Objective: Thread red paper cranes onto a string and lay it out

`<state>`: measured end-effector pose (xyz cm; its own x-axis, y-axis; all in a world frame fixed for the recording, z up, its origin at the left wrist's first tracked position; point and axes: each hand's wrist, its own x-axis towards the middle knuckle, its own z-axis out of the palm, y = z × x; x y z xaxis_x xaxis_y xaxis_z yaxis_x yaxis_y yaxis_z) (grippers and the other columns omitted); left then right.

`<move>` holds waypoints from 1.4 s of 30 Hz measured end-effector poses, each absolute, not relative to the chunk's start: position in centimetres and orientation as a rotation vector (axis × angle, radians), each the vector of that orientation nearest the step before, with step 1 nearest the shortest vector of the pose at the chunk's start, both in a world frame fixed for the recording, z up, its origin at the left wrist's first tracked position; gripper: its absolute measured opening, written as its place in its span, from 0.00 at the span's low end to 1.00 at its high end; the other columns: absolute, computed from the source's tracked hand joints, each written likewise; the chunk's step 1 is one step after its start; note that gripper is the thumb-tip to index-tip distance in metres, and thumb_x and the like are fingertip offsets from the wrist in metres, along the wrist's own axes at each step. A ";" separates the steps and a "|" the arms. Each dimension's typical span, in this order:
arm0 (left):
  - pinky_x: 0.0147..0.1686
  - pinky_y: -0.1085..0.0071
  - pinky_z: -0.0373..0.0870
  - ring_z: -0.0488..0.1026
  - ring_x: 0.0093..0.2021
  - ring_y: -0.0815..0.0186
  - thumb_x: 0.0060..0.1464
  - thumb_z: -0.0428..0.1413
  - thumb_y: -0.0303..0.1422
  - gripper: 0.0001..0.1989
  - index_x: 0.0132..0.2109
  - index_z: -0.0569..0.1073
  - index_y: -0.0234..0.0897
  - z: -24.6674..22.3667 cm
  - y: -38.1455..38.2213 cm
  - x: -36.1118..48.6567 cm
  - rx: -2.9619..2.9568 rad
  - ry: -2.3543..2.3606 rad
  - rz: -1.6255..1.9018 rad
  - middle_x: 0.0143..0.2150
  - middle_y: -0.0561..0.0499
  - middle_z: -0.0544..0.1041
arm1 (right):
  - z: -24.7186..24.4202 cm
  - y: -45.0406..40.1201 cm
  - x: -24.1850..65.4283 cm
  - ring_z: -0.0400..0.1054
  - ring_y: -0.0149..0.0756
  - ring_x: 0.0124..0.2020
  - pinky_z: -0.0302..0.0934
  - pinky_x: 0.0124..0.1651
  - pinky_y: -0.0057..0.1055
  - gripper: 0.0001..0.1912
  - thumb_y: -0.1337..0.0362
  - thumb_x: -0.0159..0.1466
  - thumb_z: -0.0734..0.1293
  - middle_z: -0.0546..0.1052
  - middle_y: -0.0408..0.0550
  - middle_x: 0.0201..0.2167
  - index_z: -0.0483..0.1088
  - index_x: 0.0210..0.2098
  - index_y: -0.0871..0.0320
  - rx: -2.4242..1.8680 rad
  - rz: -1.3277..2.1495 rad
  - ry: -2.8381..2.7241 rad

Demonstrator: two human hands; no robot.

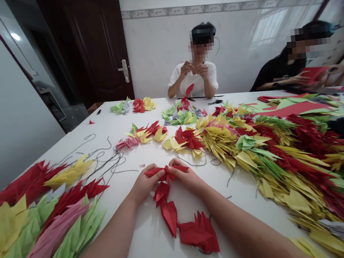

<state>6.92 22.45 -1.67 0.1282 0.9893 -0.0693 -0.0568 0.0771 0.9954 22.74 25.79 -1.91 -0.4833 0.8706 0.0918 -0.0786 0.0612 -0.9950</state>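
My left hand [145,185] and my right hand [190,180] meet above the white table. Between them, both sets of fingers pinch a red folded paper crane [166,172], one side in each hand. Below it hang or lie more red paper cranes [169,217], in a line that seems strung together. It leads to a tight red bunch [199,232] lying between my forearms, with black thread showing at its edge. My fingertips partly hide the held crane, so I cannot tell whether a thread passes through it.
Strings of coloured paper cranes [36,244] lie at the left, beside loose black threads [107,159]. A large heap [275,167] covers the right side. Across the table a person in white [181,76] works with raised hands; another in black [280,69] holds red paper [313,74].
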 end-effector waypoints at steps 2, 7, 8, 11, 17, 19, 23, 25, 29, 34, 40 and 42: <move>0.23 0.78 0.54 0.58 0.22 0.76 0.44 0.58 0.44 0.18 0.27 0.61 0.35 -1.8 22.5 6.8 1.220 1.107 1.109 0.22 0.58 0.63 | -2.0 25.9 22.7 0.54 0.26 0.23 0.49 0.29 0.25 0.18 0.49 0.57 0.62 0.62 0.38 0.20 0.58 0.24 0.58 -0.862 1.545 -1.607; 0.28 0.77 0.58 0.61 0.26 0.74 0.44 0.58 0.43 0.17 0.27 0.63 0.34 -1.7 22.4 6.7 1.294 1.145 1.142 0.24 0.56 0.65 | -2.1 26.2 22.7 0.52 0.26 0.22 0.48 0.28 0.26 0.20 0.48 0.57 0.61 0.61 0.38 0.19 0.58 0.22 0.58 -0.878 1.501 -1.680; 0.29 0.76 0.59 0.61 0.27 0.73 0.45 0.58 0.43 0.16 0.26 0.64 0.34 -1.6 22.4 6.8 1.305 1.154 1.149 0.24 0.56 0.65 | -2.1 26.2 22.7 0.53 0.26 0.23 0.49 0.29 0.26 0.20 0.48 0.57 0.61 0.61 0.38 0.19 0.58 0.22 0.58 -0.879 1.464 -1.689; 0.31 0.75 0.59 0.61 0.28 0.72 0.46 0.57 0.42 0.15 0.25 0.64 0.35 -1.5 22.5 6.8 1.344 1.175 1.191 0.24 0.56 0.65 | -2.2 26.2 22.5 0.54 0.27 0.24 0.51 0.31 0.26 0.19 0.48 0.58 0.61 0.62 0.39 0.20 0.59 0.22 0.58 -0.891 1.322 -1.732; 0.30 0.75 0.59 0.60 0.27 0.71 0.46 0.56 0.42 0.16 0.23 0.62 0.36 -1.3 22.4 7.0 1.385 1.229 1.272 0.22 0.56 0.63 | -2.5 26.4 22.5 0.56 0.28 0.25 0.53 0.32 0.27 0.19 0.47 0.58 0.60 0.64 0.40 0.21 0.60 0.24 0.57 -0.878 1.329 -1.764; 0.28 0.75 0.58 0.60 0.26 0.71 0.47 0.55 0.43 0.17 0.23 0.63 0.35 -1.2 22.3 7.0 1.376 1.239 1.254 0.23 0.55 0.64 | -2.5 26.4 22.6 0.57 0.28 0.26 0.53 0.33 0.27 0.19 0.48 0.57 0.61 0.64 0.40 0.22 0.61 0.25 0.58 -0.863 1.350 -1.770; 0.27 0.75 0.58 0.60 0.26 0.72 0.46 0.55 0.45 0.18 0.23 0.62 0.36 -1.2 22.3 7.0 1.370 1.229 1.236 0.22 0.56 0.63 | -2.5 26.3 22.6 0.58 0.29 0.27 0.54 0.34 0.28 0.18 0.49 0.58 0.61 0.65 0.41 0.22 0.61 0.24 0.58 -0.868 1.294 -1.799; 0.26 0.75 0.57 0.59 0.25 0.72 0.46 0.55 0.46 0.19 0.23 0.60 0.36 -1.3 22.3 7.1 1.373 1.241 1.239 0.21 0.56 0.61 | -2.6 26.2 22.5 0.58 0.29 0.27 0.54 0.34 0.28 0.17 0.50 0.59 0.60 0.65 0.41 0.22 0.61 0.24 0.57 -0.884 1.221 -1.816; 0.28 0.75 0.57 0.59 0.25 0.72 0.47 0.54 0.45 0.18 0.23 0.60 0.36 -1.7 22.5 7.1 1.404 1.267 1.270 0.21 0.57 0.61 | -2.9 26.2 22.3 0.60 0.30 0.27 0.56 0.34 0.29 0.16 0.52 0.60 0.59 0.68 0.42 0.22 0.62 0.23 0.57 -0.897 1.081 -1.833; 0.31 0.75 0.58 0.59 0.26 0.72 0.48 0.53 0.45 0.17 0.24 0.61 0.36 -2.1 22.6 7.1 1.446 1.276 1.271 0.22 0.57 0.62 | -3.1 26.2 22.1 0.60 0.30 0.26 0.56 0.32 0.28 0.16 0.52 0.60 0.60 0.69 0.42 0.21 0.62 0.23 0.57 -0.913 1.019 -1.819; 0.30 0.75 0.57 0.59 0.26 0.71 0.50 0.52 0.44 0.17 0.23 0.61 0.36 -2.1 22.8 7.0 1.462 1.381 1.301 0.21 0.57 0.60 | -2.7 26.4 22.4 0.61 0.31 0.30 0.56 0.37 0.29 0.15 0.52 0.60 0.59 0.69 0.42 0.25 0.64 0.26 0.57 -0.907 1.159 -1.870; 0.29 0.75 0.56 0.58 0.25 0.72 0.50 0.52 0.44 0.17 0.23 0.60 0.36 -2.2 22.9 6.9 1.464 1.404 1.292 0.20 0.58 0.59 | -2.6 26.4 22.5 0.62 0.31 0.32 0.55 0.38 0.29 0.15 0.53 0.60 0.59 0.69 0.43 0.27 0.65 0.27 0.58 -0.890 1.188 -1.918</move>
<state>6.91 22.86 -2.19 -0.0957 0.9796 0.1770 0.2578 -0.1473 0.9549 22.48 26.44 -2.58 -0.5179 0.8308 0.2038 0.1874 0.3426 -0.9206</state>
